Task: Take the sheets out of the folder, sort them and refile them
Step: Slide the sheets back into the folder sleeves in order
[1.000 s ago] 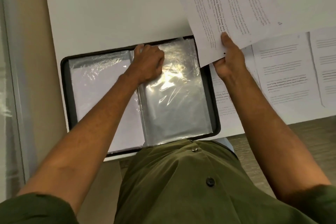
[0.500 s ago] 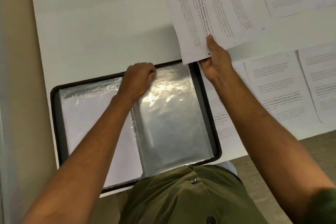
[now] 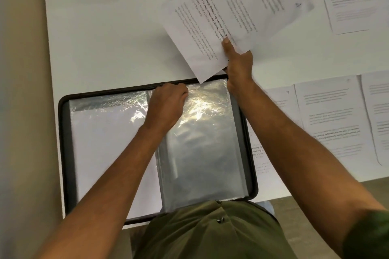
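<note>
White matte table, beige wall at left, black-rimmed display folder open flat with glossy crinkled sleeves, left hand curled, pinching right sleeve's top edge, right hand gripping printed sheet aloft beyond folder, more printed pages flat at right.

Both bare forearms reach forward. The left hand lies knuckles up, fingers curled at the sleeve's top edge. The right hand, raised, pinches a sheet, thumb on top.

Black folder open flat, printed sheet lifted, apparently tilted
</note>
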`<state>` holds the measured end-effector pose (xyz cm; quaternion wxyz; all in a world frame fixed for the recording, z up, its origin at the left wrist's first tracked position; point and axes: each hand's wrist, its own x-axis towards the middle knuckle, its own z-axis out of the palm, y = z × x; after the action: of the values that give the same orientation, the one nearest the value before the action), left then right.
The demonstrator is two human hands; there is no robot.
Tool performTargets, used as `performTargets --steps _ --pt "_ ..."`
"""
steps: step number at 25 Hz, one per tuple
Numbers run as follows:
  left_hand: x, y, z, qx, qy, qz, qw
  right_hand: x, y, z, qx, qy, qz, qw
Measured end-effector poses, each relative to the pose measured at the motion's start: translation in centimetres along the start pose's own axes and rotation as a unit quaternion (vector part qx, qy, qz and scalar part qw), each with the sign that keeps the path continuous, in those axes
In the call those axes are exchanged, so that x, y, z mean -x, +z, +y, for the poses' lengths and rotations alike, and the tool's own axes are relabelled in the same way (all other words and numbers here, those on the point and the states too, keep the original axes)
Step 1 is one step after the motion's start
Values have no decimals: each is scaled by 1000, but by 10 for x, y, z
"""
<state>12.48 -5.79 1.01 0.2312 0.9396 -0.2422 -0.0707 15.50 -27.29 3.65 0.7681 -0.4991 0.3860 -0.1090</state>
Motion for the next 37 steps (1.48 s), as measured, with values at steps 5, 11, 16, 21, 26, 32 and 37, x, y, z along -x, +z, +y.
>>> performTargets --steps 5,11,16,21,26,32,37 --pt "1 -3 3 -11 12 13 1000 6 -6 15 116 -69 -89 987" --pt "0 -6 5 -24 23 21 999 10 -15 11 185 -80 -141 969" --pt "-8 -11 9 -42 10 26 999 10 -21 7 216 -75 -170 959" --pt "-12 -10 14 -34 -28 21 999 5 -26 -1 243 -49 -231 941" --pt "-15 -11 5 13 -43 3 999 -5 -25 -11 283 -36 -291 913" --pt "-16 -28 -32 -10 -83 -33 996 -12 -29 -18 322 -21 -310 894" --pt "-11 -39 -62 -46 -116 -39 991 -12 -28 -18 350 -19 -320 880"
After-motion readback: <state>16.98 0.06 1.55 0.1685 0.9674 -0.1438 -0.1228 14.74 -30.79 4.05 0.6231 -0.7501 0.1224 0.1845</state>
